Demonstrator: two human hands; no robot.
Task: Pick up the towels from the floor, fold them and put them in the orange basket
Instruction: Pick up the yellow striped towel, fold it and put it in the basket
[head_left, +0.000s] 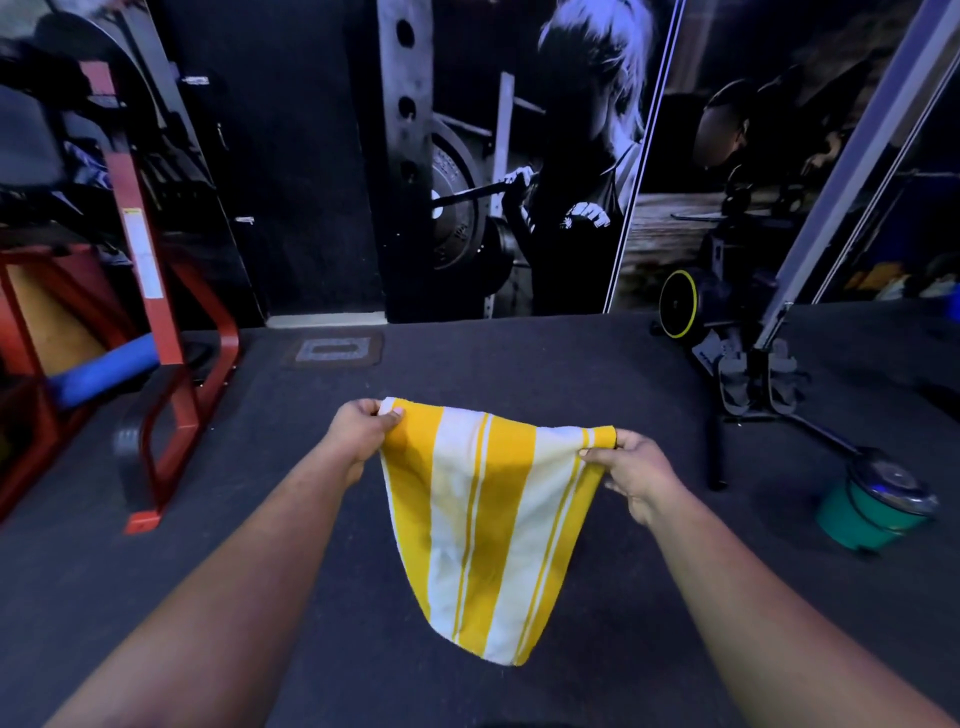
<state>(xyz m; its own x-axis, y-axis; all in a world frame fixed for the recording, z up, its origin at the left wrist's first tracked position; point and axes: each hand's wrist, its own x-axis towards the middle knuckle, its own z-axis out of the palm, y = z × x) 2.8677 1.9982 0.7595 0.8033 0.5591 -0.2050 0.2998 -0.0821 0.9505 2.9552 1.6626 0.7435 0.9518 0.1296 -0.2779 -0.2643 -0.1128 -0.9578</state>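
Holding: both hands pinch the top edge of a yellow-and-white striped towel (480, 525), one at each upper corner, so it hangs in the air in front of the person, clear of the dark gym floor (597, 374).
Left hand (361, 431): thumb and fingers nip the left corner, the corner tip poking up past the thumb.
Right hand (631, 470): fingers curl over the right corner, thumb pressing the cloth from this side.
Top edge: runs left to right between the two grips, fairly taut, slightly lower on the right.
Hang: the stripes run downward from the grips and the cloth narrows to a rounded bottom; it looks already doubled, though I can't tell for sure.
Coming move: I'd judge a fold across the stripes, one corner carried to the other; both hands sit equally near.
Basket: no orange basket is in sight from here.
Around: red exercise frame (156, 291) to the left, teal bin (870, 512) to the right, both well apart from the towel.
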